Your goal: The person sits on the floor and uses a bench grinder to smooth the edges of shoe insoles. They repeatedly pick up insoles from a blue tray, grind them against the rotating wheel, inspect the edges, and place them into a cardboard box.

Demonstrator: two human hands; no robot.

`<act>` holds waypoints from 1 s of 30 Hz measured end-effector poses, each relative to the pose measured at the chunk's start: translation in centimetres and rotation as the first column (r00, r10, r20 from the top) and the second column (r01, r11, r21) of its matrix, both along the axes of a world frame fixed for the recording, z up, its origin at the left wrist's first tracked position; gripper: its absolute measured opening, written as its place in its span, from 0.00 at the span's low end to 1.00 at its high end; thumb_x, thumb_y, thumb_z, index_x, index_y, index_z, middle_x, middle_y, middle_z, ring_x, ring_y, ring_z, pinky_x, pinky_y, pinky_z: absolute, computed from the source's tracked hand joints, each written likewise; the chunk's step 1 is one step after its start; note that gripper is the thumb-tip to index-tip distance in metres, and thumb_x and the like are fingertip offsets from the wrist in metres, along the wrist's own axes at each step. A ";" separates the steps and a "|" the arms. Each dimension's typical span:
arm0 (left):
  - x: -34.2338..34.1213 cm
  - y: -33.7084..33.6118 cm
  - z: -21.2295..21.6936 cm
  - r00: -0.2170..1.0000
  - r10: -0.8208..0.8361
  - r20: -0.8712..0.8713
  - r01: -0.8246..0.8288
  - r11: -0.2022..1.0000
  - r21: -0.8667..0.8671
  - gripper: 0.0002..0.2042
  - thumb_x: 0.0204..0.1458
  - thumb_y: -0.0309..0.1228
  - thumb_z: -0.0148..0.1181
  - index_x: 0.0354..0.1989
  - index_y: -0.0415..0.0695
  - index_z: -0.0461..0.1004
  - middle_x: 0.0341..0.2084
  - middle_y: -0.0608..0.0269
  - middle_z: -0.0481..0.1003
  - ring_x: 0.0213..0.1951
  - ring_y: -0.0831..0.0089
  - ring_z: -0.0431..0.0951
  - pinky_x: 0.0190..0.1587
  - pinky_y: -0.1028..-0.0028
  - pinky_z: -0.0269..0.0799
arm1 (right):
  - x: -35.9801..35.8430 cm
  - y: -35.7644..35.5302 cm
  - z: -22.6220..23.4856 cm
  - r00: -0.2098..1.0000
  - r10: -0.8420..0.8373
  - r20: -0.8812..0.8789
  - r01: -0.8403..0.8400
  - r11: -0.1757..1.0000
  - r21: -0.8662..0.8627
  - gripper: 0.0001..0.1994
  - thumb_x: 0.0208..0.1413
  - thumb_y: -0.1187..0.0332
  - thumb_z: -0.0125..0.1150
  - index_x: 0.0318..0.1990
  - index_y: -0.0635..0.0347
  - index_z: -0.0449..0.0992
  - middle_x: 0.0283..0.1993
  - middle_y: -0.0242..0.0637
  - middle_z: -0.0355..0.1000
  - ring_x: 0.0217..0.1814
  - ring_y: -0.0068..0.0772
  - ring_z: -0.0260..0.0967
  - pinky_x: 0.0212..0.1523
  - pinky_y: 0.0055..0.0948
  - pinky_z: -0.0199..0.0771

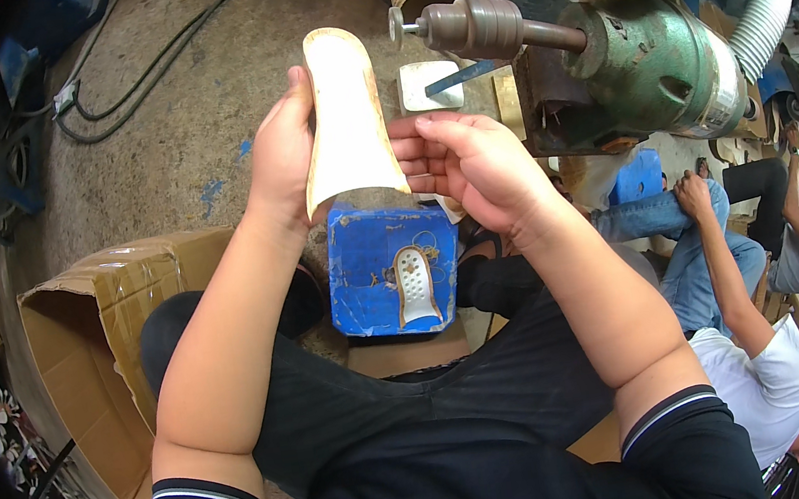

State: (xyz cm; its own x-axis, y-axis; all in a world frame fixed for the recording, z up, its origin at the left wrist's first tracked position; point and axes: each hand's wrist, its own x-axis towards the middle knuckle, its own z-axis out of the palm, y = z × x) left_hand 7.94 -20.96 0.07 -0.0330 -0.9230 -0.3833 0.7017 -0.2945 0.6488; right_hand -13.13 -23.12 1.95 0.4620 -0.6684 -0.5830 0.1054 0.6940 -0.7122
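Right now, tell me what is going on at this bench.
A seated person holds a pale shoe sole upright with both hands: the left hand grips its left edge, the right hand rests fingers on its right edge. It sits just short of the small grinding bit on a green motor. A blue box stands between the knees, an open cardboard box to the left. Other people sit at right.

Left hand and right hand hold a pale shoe sole upright between them, fingers curled around its edges. Just below it stands a blue block bearing a small white sole. Far right, a green motor with a brown spindle; near left, an open cardboard box.
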 end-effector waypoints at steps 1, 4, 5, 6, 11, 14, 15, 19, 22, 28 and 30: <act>-0.1 0.6 0.1 0.999 -0.006 -0.035 0.006 1.000 0.006 0.30 0.79 0.51 0.37 0.65 0.35 0.72 0.47 0.50 0.83 0.44 0.64 0.87 0.48 0.64 0.87 | -0.1 -0.1 0.4 0.999 0.031 -0.021 -0.031 0.999 -0.016 0.18 0.77 0.63 0.51 0.59 0.69 0.79 0.51 0.43 0.84 0.48 0.30 0.81 0.53 0.32 0.81; 0.0 1.7 0.1 0.984 -0.063 -0.167 0.056 0.997 -0.046 0.30 0.79 0.51 0.37 0.66 0.33 0.71 0.48 0.47 0.83 0.45 0.62 0.87 0.49 0.63 0.87 | -0.6 -0.1 1.6 0.991 0.098 -0.088 -0.103 0.993 -0.049 0.18 0.77 0.60 0.53 0.54 0.68 0.82 0.46 0.41 0.85 0.46 0.28 0.82 0.50 0.29 0.82; 0.1 1.9 0.0 0.973 -0.089 -0.215 0.074 0.994 -0.076 0.30 0.79 0.51 0.37 0.66 0.33 0.71 0.49 0.47 0.83 0.45 0.61 0.87 0.50 0.63 0.87 | -0.8 -0.1 1.9 0.988 0.119 -0.099 -0.126 0.989 -0.070 0.18 0.77 0.60 0.53 0.53 0.68 0.82 0.45 0.41 0.85 0.46 0.29 0.82 0.50 0.29 0.83; 0.2 1.9 -0.1 0.962 -0.114 -0.250 0.094 0.991 -0.091 0.30 0.79 0.49 0.36 0.66 0.32 0.71 0.50 0.46 0.82 0.46 0.61 0.87 0.51 0.62 0.87 | -0.9 -0.1 2.2 0.983 0.120 -0.137 -0.132 0.988 -0.086 0.18 0.77 0.59 0.54 0.53 0.68 0.82 0.45 0.40 0.85 0.46 0.28 0.82 0.49 0.28 0.83; -0.4 2.5 0.0 0.892 -0.139 -0.431 0.135 0.990 -0.040 0.27 0.76 0.40 0.34 0.67 0.29 0.69 0.54 0.42 0.80 0.47 0.58 0.85 0.52 0.59 0.85 | -1.1 -0.6 2.0 0.959 0.098 -0.265 -0.168 0.952 -0.255 0.20 0.77 0.57 0.55 0.56 0.67 0.81 0.45 0.38 0.85 0.46 0.24 0.81 0.48 0.26 0.82; -0.8 2.8 0.5 0.860 -0.202 -0.470 0.237 0.971 0.017 0.27 0.77 0.44 0.38 0.66 0.33 0.71 0.49 0.44 0.82 0.44 0.57 0.86 0.47 0.60 0.87 | -1.1 -0.7 1.8 0.965 -0.037 -0.260 -0.046 0.951 -0.306 0.23 0.75 0.53 0.57 0.59 0.66 0.81 0.45 0.34 0.83 0.43 0.22 0.77 0.49 0.26 0.78; -0.8 2.8 0.7 0.837 -0.255 -0.485 0.291 0.957 0.001 0.27 0.77 0.43 0.37 0.67 0.32 0.71 0.50 0.42 0.82 0.44 0.56 0.86 0.47 0.59 0.86 | -1.1 -0.8 1.8 0.973 -0.036 -0.226 -0.045 0.937 -0.345 0.24 0.75 0.52 0.58 0.60 0.66 0.80 0.45 0.34 0.83 0.44 0.22 0.77 0.50 0.27 0.77; -1.1 3.2 0.7 0.724 -0.408 -0.556 0.436 0.895 -0.089 0.28 0.74 0.41 0.36 0.69 0.31 0.69 0.52 0.37 0.81 0.44 0.54 0.86 0.49 0.58 0.86 | -1.6 -0.7 2.7 0.986 0.031 -0.165 -0.088 0.932 -0.350 0.26 0.70 0.51 0.65 0.61 0.67 0.80 0.47 0.35 0.81 0.46 0.22 0.75 0.52 0.27 0.75; -1.5 3.4 0.2 0.672 -0.459 -0.581 0.468 0.871 -0.146 0.29 0.73 0.41 0.36 0.69 0.30 0.69 0.53 0.35 0.80 0.44 0.54 0.86 0.49 0.58 0.85 | -2.1 -0.6 3.4 0.986 0.116 -0.120 -0.146 0.948 -0.282 0.24 0.66 0.55 0.70 0.57 0.68 0.81 0.46 0.36 0.82 0.48 0.24 0.76 0.54 0.28 0.75; -1.7 3.5 -0.1 0.636 -0.476 -0.607 0.499 0.854 -0.147 0.29 0.72 0.42 0.37 0.69 0.30 0.69 0.53 0.34 0.79 0.44 0.53 0.85 0.48 0.58 0.85 | -2.1 -0.4 3.4 0.987 0.090 -0.136 -0.128 0.946 -0.298 0.22 0.65 0.57 0.71 0.55 0.68 0.83 0.45 0.36 0.83 0.47 0.25 0.77 0.55 0.31 0.75; -1.8 3.5 -0.1 0.627 -0.478 -0.616 0.498 0.853 -0.155 0.29 0.72 0.42 0.36 0.69 0.30 0.69 0.53 0.33 0.79 0.43 0.53 0.85 0.47 0.58 0.85 | -2.1 -0.3 3.5 0.988 0.097 -0.119 -0.130 0.940 -0.316 0.22 0.65 0.57 0.71 0.54 0.68 0.83 0.44 0.36 0.83 0.45 0.24 0.77 0.52 0.29 0.76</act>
State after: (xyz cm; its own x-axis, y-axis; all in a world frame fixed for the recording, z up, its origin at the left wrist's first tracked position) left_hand 6.15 -17.49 0.00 -0.7101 -0.6915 -0.1325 0.6820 -0.7223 0.1148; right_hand -15.20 -23.45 5.44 0.4967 -0.7741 -0.3925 -0.0438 0.4293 -0.9021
